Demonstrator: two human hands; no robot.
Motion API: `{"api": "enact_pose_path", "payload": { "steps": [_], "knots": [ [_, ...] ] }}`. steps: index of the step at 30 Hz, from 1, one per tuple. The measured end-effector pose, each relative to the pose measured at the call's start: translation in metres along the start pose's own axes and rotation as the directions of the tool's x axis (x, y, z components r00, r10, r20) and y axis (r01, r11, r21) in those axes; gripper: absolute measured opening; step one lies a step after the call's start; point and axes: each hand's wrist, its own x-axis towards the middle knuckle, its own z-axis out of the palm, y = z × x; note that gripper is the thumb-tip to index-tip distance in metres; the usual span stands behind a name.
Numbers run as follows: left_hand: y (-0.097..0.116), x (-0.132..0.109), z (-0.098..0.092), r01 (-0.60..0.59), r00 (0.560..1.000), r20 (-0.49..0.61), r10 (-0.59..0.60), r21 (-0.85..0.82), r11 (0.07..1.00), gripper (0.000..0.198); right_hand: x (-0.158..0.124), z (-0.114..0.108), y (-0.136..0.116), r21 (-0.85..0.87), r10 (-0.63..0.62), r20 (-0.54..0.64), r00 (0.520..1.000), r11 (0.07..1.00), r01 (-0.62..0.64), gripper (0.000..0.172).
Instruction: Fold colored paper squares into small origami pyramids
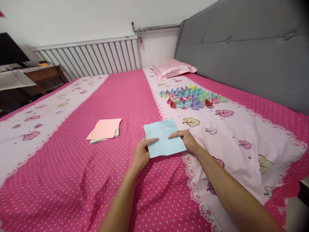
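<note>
A square sheet of light blue paper (164, 146), faintly creased, is held up in front of me over the bed. My left hand (142, 153) grips its left edge, with the index finger stretched across the face and the rest behind. At the right edge, my right hand (189, 141) holds it the same way, index finger pointing inward. Left of the hands, a small stack of coloured paper sheets (105, 129) lies on the bedspread, pink on top and green beneath. Farther off to the right stand many small folded paper shapes (187, 94) in several colours, grouped in rows.
A pink and white bedspread (125, 96) covers the bed, wrinkled toward the front. At the back lies a pink satin pillow (172, 68). The grey headboard (241, 48) rises on the right, a white radiator (91, 58) lines the wall, and a desk with a monitor (12, 50) stands at left.
</note>
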Motion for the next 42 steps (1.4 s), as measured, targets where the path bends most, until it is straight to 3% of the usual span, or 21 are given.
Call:
{"api": "enact_pose_path", "payload": {
  "steps": [11,19,26,34,37,42],
  "knots": [
    [0.007,-0.002,-0.001,0.091,0.982,-0.149,-0.117,-0.172,0.981,0.04,0.0,0.009,0.0,0.092,0.005,-0.052,0.999,0.996,0.0,0.035],
    [0.003,0.001,-0.004,0.076,0.969,-0.229,-0.096,-0.096,0.992,0.029,0.0,0.006,0.001,-0.11,-0.084,-0.063,0.994,0.991,0.077,0.024],
    [0.004,0.001,-0.003,0.24,0.929,-0.218,-0.299,-0.258,0.936,0.032,0.0,0.009,0.001,-0.128,-0.056,-0.053,0.997,0.991,0.049,0.026],
    [0.004,0.001,0.004,0.247,0.885,-0.259,-0.387,-0.444,0.862,0.037,0.001,0.019,0.009,-0.026,-0.019,-0.191,0.981,1.0,0.014,0.031],
    [0.004,0.002,0.006,0.244,0.879,-0.282,-0.385,-0.426,0.871,0.044,0.001,0.021,0.009,0.009,-0.013,-0.222,0.975,1.0,0.015,0.038],
    [0.011,-0.001,0.01,0.219,0.878,-0.323,-0.353,-0.385,0.897,0.078,0.002,0.02,0.007,0.038,0.01,-0.257,0.966,0.999,0.0,0.063]
  ]
}}
